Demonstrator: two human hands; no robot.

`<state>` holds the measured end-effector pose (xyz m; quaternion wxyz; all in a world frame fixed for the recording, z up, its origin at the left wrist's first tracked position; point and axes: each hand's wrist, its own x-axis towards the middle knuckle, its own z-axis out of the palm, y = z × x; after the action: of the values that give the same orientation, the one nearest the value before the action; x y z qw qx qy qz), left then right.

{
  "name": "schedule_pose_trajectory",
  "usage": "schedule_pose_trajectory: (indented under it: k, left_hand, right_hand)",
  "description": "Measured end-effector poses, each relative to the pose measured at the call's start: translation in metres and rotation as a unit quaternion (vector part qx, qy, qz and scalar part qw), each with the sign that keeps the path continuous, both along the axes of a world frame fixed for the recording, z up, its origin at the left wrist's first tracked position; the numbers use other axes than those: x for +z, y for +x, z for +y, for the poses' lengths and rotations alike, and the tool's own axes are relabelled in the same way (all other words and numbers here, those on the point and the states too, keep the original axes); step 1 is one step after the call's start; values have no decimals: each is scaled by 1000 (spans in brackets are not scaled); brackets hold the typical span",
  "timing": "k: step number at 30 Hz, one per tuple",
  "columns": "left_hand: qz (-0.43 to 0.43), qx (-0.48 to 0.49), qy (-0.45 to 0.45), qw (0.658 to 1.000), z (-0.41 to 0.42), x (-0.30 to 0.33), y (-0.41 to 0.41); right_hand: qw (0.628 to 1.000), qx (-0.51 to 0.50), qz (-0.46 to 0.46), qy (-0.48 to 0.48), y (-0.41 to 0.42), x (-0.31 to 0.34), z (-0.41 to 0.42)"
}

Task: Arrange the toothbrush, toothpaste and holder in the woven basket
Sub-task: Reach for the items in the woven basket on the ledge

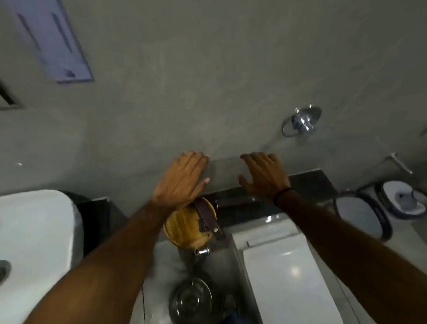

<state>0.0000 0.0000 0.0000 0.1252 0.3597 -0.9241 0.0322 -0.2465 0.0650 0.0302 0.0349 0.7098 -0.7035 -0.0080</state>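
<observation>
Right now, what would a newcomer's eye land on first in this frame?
Two bare hands, left hand and right hand, spread open and empty against the grey wall at centre. Just below the left wrist sits the yellow woven basket with a dark strap, flanked by a white sink at left and a white toilet lid at right.
</observation>
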Motion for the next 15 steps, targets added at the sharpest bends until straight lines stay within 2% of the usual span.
schedule_pose_trajectory:
  k: [4,7,10,15]
  left_hand:
    - [-41,24,160,986,3,-96,-52]
    - [-70,64,234,968,-3,-161,-82]
    - [-110,69,221,967,-14,-208,-106]
    - [-215,7,188,958,-31,-254,-135]
  right_hand:
    - [986,-68,-62,139,-32,-90,-12]
    - [978,-75,-75,181,-49,-154,-26]
    - [974,-52,-63,210,-58,-205,-44]
    - [971,-33,-28,233,-73,-256,-60]
